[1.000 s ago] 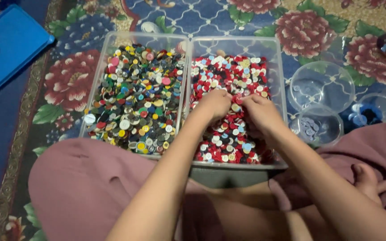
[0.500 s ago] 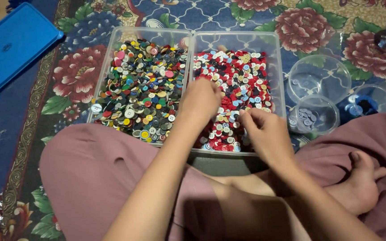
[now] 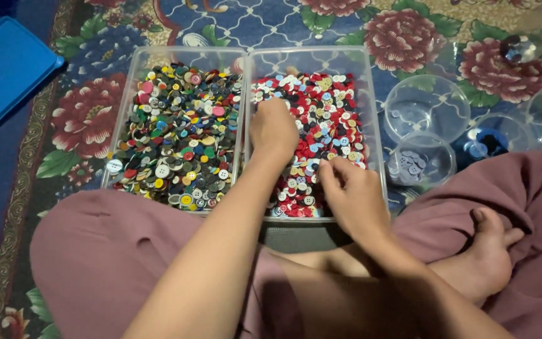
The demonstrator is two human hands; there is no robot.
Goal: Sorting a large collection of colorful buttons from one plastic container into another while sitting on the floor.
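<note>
Two clear plastic bins of buttons stand upright mid-frame, clear round bowls right; left hand rests loosely curled on red buttons, right hand pinches some.

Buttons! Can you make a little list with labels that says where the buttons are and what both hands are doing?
left bin: clear, full of mixed dark and bright buttons
right bin: clear, mostly red and white buttons
left hand: resting on the right bin's buttons
right hand: fingers curled over buttons near the front edge
round bowls: clear, right of the bins
floor: flowered carpet, blue lid
</note>
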